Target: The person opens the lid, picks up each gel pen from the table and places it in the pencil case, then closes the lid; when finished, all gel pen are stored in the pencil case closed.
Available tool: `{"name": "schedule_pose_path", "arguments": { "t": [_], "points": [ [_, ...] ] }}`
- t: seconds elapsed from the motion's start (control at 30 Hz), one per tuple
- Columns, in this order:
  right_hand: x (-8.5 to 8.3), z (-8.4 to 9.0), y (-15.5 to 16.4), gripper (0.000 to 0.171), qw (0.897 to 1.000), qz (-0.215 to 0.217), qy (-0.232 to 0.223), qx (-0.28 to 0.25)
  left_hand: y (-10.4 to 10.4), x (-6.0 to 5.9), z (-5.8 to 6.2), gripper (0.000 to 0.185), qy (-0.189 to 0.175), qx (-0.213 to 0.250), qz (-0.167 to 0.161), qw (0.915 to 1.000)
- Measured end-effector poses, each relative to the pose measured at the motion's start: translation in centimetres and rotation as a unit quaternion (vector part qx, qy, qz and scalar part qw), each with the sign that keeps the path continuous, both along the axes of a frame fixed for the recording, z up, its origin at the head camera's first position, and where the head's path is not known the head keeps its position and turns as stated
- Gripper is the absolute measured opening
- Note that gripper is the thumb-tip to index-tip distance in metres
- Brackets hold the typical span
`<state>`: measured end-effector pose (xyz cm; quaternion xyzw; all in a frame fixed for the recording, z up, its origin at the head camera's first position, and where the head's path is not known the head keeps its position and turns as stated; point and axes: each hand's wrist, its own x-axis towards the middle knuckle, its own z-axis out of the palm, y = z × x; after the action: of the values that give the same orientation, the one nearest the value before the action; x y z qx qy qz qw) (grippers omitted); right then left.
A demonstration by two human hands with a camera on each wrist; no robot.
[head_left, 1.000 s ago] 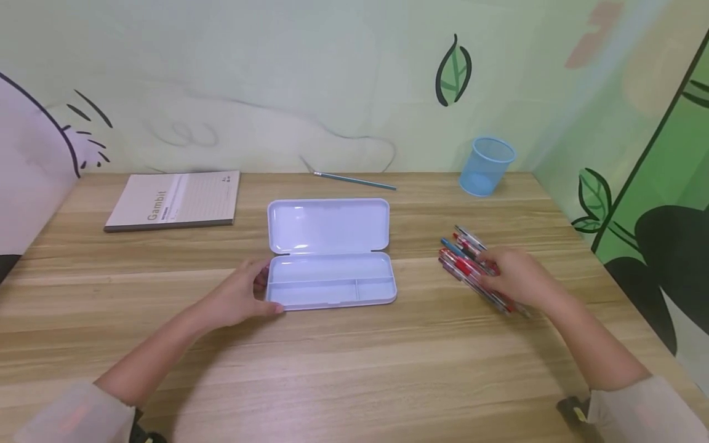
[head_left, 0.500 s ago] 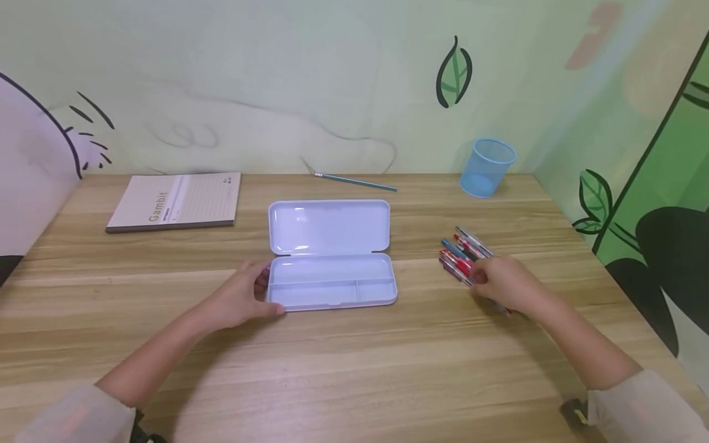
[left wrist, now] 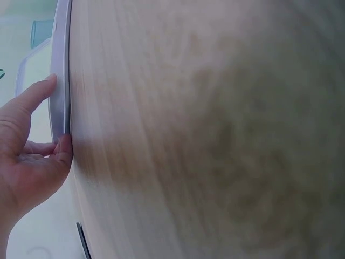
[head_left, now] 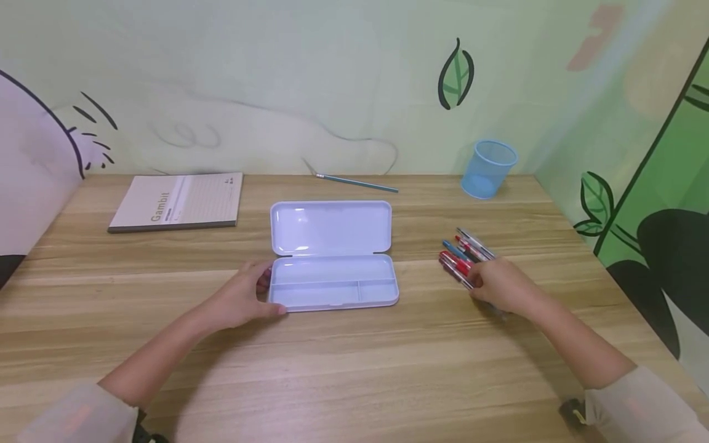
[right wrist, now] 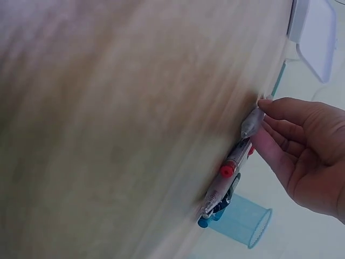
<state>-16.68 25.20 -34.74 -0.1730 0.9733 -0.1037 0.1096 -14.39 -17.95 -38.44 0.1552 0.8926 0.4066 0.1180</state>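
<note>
An open lilac pencil case [head_left: 332, 284] lies mid-table, its lid [head_left: 330, 227] flat behind the empty tray. My left hand [head_left: 244, 296] holds the tray's left end, the thumb at the front corner and the fingers on the rim [left wrist: 60, 81]. To the right lies a bundle of red and blue pens [head_left: 461, 252]. My right hand [head_left: 498, 284] rests over their near ends with curled fingers. In the right wrist view its fingertips [right wrist: 269, 105] pinch the clear end of a pen [right wrist: 229, 175] against the wood.
A blue mesh cup [head_left: 488, 168] stands at the back right near the wall. A teal pencil [head_left: 357, 182] lies behind the case. A closed notebook [head_left: 177, 201] sits at the back left. Bare wooden table [head_left: 354, 369] stretches toward me.
My right hand has slid left and forward along the pens, covering more of the bundle. The left hand and the pencil case have stayed put.
</note>
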Motion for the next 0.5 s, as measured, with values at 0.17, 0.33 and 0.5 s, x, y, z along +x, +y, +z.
{"name": "schedule_pose_path", "arguments": {
  "t": [0.17,0.33,0.5],
  "points": [
    [-0.01,0.01,0.11,0.012,1.000,0.012,0.013,0.005,-0.01,-0.03,0.01,0.081,0.000,-0.005,0.002,1.0000],
    [-0.11,0.08,0.21,0.016,1.000,0.012,0.018,0.001,-0.02,-0.08,-0.02,0.081,-0.001,-0.005,0.003,1.0000],
    [-0.21,0.33,0.10,0.022,0.999,0.002,0.031,-0.010,-0.05,-0.06,-0.03,0.081,0.000,-0.007,0.003,1.0000]
  ]
}}
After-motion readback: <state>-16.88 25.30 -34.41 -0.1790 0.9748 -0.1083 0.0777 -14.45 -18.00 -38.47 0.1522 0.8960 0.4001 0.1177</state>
